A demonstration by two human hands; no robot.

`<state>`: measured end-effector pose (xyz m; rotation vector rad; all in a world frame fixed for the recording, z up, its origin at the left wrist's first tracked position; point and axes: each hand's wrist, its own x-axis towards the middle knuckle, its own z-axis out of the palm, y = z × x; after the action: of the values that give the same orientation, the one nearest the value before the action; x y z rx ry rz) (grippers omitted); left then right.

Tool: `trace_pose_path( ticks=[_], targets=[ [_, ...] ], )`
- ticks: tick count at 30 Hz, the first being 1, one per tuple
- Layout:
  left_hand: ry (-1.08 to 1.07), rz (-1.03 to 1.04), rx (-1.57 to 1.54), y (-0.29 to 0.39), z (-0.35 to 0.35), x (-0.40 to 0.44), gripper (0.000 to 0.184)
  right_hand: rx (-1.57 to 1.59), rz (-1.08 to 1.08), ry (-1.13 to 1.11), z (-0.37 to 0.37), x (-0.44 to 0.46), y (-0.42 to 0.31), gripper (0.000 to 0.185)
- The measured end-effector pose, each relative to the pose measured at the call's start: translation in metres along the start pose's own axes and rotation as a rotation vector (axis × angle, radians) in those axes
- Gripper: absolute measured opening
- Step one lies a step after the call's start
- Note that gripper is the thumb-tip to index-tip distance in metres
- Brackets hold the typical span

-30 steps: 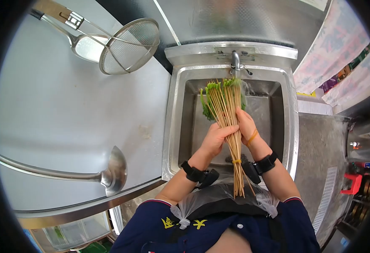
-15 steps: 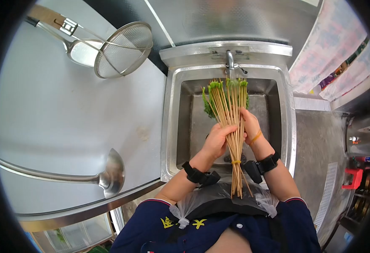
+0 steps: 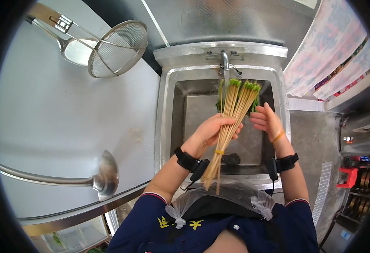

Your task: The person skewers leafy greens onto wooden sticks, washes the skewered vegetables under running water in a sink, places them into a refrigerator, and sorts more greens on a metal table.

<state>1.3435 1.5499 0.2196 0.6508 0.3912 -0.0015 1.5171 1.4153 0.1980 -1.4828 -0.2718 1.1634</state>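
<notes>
A bundle of bamboo skewers (image 3: 232, 114) with green leafy vegetables (image 3: 250, 87) on the far ends slants over the sink (image 3: 186, 122). My left hand (image 3: 210, 130) is wrapped around the middle of the sticks, thumb on top. Below that grip, a yellow rubber band (image 3: 219, 152) binds the sticks, and their bare ends point toward my body. To the right of the bundle, my right hand (image 3: 269, 122) is open and apart from it, fingers stretched out, a yellow band around the wrist. The vegetable ends lie just under the faucet (image 3: 225, 63).
On the left worktop (image 3: 67, 126) are a strainer (image 3: 119, 48), a spatula (image 3: 79, 51) and a ladle (image 3: 105, 175). A dark drain (image 3: 230, 159) shows at the sink's near end. A red stool (image 3: 347, 177) stands at right, and a patterned curtain (image 3: 320, 55) hangs behind.
My right hand has let go of the skewers and moved right, its fingers opening. In my left hand the bundle has tilted, vegetable ends to the right and bare ends to the left.
</notes>
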Motion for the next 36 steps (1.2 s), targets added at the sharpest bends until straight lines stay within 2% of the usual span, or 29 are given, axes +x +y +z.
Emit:
trace_pose_path(
  ticks=[5, 8, 11, 19, 24, 27, 32, 36],
  targets=[
    [-0.025, -0.064, 0.103, 0.009, 0.0, 0.006, 0.034, 0.086, -0.028, 0.123, -0.043, 0.003, 0.002, 0.052],
    [0.008, -0.035, 0.081, 0.005, 0.0, 0.004, 0.027, 0.021, -0.042, 0.173, -0.053, 0.009, 0.001, 0.047],
    [0.064, 0.008, 0.053, 0.012, 0.008, -0.011, 0.037, 0.013, -0.033, 0.144, -0.049, 0.018, -0.003, 0.043],
    [0.219, 0.088, -0.009, 0.021, -0.001, -0.038, 0.04, -0.096, -0.011, 0.019, -0.041, 0.07, -0.016, 0.036],
    [0.295, 0.091, 0.058, 0.02, -0.008, -0.041, 0.039, -0.172, -0.011, -0.033, -0.038, 0.109, -0.031, 0.035],
    [0.331, 0.0, 0.118, 0.019, -0.009, -0.038, 0.023, -0.28, -0.013, -0.028, -0.04, 0.137, -0.041, 0.036],
    [0.314, -0.093, 0.162, 0.018, -0.003, -0.025, 0.021, -0.318, -0.042, -0.162, -0.038, 0.198, -0.043, 0.048],
    [0.287, -0.171, 0.225, 0.017, -0.004, -0.016, 0.023, -0.306, -0.034, -0.227, -0.025, 0.23, -0.051, 0.045]
  ],
)
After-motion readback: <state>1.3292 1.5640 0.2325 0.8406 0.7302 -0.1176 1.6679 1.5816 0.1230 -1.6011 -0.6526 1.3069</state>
